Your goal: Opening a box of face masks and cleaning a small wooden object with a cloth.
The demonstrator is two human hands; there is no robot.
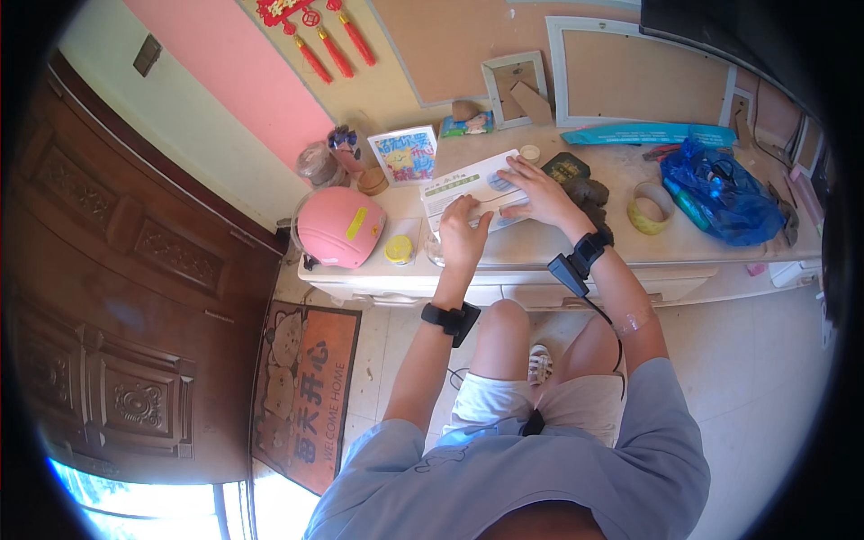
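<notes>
A white cardboard box [466,181] with a green stripe and printed writing lies tilted on the white cabinet top [486,254]. A dark line, perhaps a seam or slit, crosses its upper face. My left hand [466,228] holds the near left part, with its fingers bent over the face close to that line. Across the right end spreads my right hand [538,192], its fingers reaching the far edge and its thumb near the front. Both hands touch the box, and what lies beneath it is hidden. Each wrist wears a black strap with a small device.
Left of the box sit a pink helmet [342,226] and a yellow-lidded container [398,249]. To the right are a dark rumpled item [586,196], a roll of tape [650,208] and a blue plastic bag [725,192]. Picture frames [644,74] lean behind. Drawers [601,287] face my knees.
</notes>
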